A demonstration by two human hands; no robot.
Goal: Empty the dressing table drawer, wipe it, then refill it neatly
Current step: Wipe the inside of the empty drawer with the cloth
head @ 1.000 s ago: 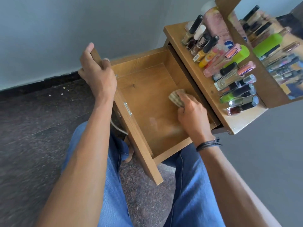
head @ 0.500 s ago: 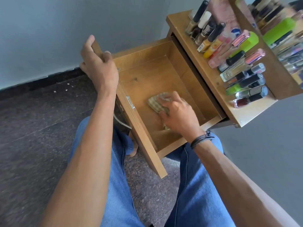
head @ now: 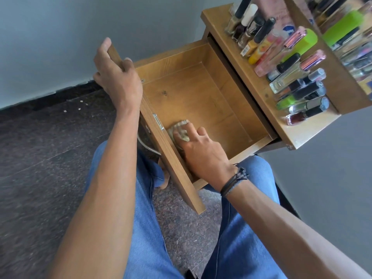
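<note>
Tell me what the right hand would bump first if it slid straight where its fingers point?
Most likely the drawer front: the right hand presses the cloth on the drawer floor, fingers aimed at that panel's inner face, and the cloth looks nearly against it already.

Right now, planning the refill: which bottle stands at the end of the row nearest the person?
The dark red bottle with the black cap; all the others stand farther back on the table top.
</note>
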